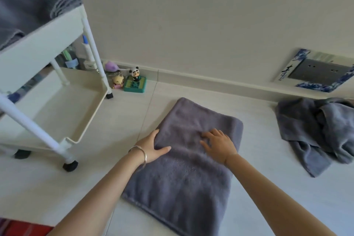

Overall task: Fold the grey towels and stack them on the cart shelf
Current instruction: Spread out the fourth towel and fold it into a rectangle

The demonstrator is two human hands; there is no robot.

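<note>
- A grey towel (182, 188) lies folded into a long rectangle on a pale tiled floor, directly in front of the person
- The left hand (151, 147) rests at the towel's left edge, thumb stretched over the cloth, clasping nothing
- The right hand (218, 145) lies flat on the towel's middle, fingers spread, pressing, not gripping
- A white cart (46, 38) stands to the left; folded grey towels (28, 5) sit on its upper shelf, and a lower shelf (57, 105) is beneath
- A crumpled grey towel heap (321, 130) waits to the right, well apart
- Risk: the thick pile may spring open if the next fold is not pressed down, leaving a bulky, uneven bundle
- Risk: lifting by one edge only could let the layers slide apart on the way to the cart
- Risk: a lopsided bundle may tip the stack or catch on the shelf rim
</note>
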